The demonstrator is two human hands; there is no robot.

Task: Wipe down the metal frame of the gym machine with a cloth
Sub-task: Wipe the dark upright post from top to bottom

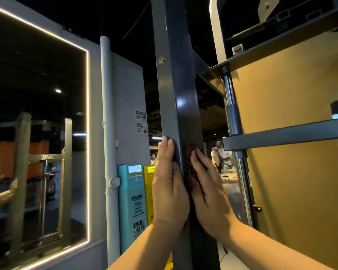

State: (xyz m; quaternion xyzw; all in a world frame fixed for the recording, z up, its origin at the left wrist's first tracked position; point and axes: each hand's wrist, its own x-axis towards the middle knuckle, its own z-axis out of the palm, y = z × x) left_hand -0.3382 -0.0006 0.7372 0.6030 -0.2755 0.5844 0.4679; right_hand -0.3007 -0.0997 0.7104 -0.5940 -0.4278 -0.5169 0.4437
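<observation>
At the far left of the frame hangs a mirror [37, 133] with a lit edge. A white pipe [107, 114] runs beside it, and a teal kiosk [133, 201] stands low down just right of that. In the centre my left hand [169, 184] lies flat with straight fingers against the left face of the dark metal frame [176, 84] post, holding nothing. The reddish cloth [191, 172] sits on the post's right face, just below mid-frame. The straight fingers of my right hand [209, 190] press it there. Further right are a chrome rod [230, 94] and a yellow panel [291, 152].
</observation>
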